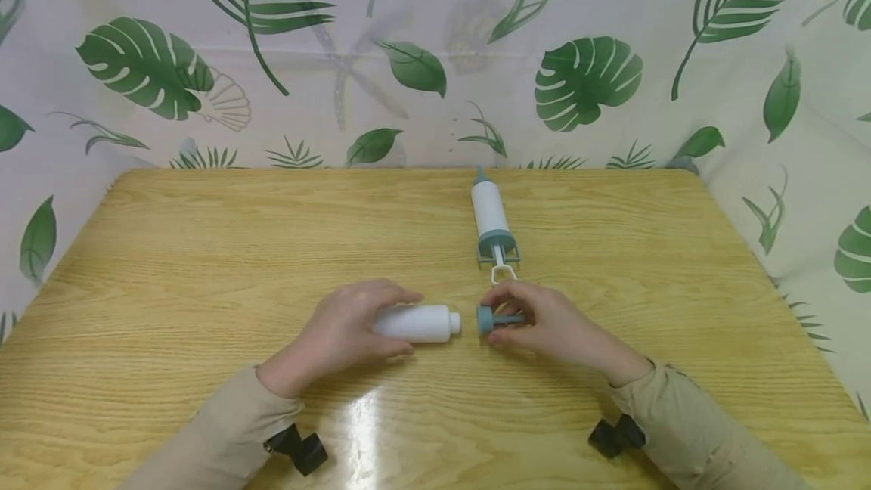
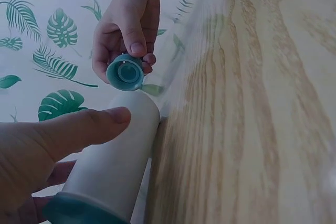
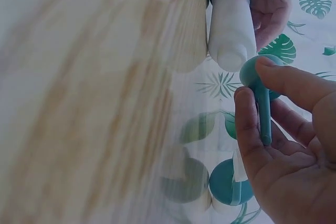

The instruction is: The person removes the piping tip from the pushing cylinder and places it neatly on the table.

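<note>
My left hand (image 1: 343,324) grips the white cylinder (image 1: 422,324) on its side and my right hand (image 1: 547,320) pinches the teal nozzle (image 1: 485,320) just right of the cylinder's neck (image 1: 455,323) — pressed on at a slant, it could well catch and seat crooked.
</note>
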